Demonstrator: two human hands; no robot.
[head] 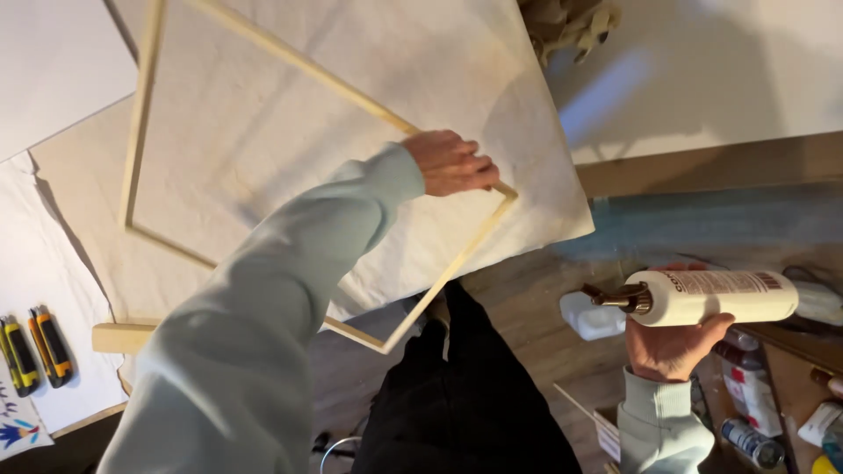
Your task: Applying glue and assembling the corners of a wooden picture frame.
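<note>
Fig.: left hand (452, 162) closed in a pinch on the wooden frame (140, 114), gripping its upper-right rail just short of the right corner; frame lies flat on white cloth (290, 114) over the worktop, the gripped rail running diagonally from upper left to lower right. Right hand (672, 347) wrapped under a white pump bottle (716, 297), held horizontal w/ nozzle pointing left toward the frame's corner. Bottle well apart from frame, lower right of it; left hand is the nearer one. Two yellow utility knives (35, 349) at far left.
</note>
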